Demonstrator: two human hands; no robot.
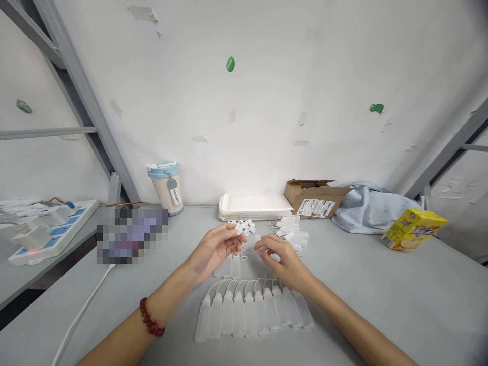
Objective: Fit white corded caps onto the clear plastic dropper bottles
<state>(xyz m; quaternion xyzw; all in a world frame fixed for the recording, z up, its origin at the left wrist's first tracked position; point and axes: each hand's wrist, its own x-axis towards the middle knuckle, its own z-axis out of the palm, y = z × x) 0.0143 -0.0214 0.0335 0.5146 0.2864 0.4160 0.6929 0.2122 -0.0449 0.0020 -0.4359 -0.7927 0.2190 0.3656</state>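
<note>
My left hand point(219, 246) is closed in a pinch, with a small white cap point(239, 231) at its thumb and fingertips. Just behind it lies a pile of white caps point(247, 225). My right hand point(284, 256) curls around a translucent plastic bottle point(258, 243), mostly hidden by the fingers; a looped strap point(244, 256) shows between the hands. Below them, a row of translucent bottles point(249, 312) with curved straps lies side by side. A couple more bottles point(229, 268) lie flat beneath my left hand.
More loose bottles point(293, 234) lie beyond my right hand. Along the wall stand a tumbler point(168, 190), a white stack point(255, 206), an opened cardboard box point(316, 199) and a blue cloth point(371, 208). A yellow drink carton point(412, 230) is right; a power strip point(57, 236) is left.
</note>
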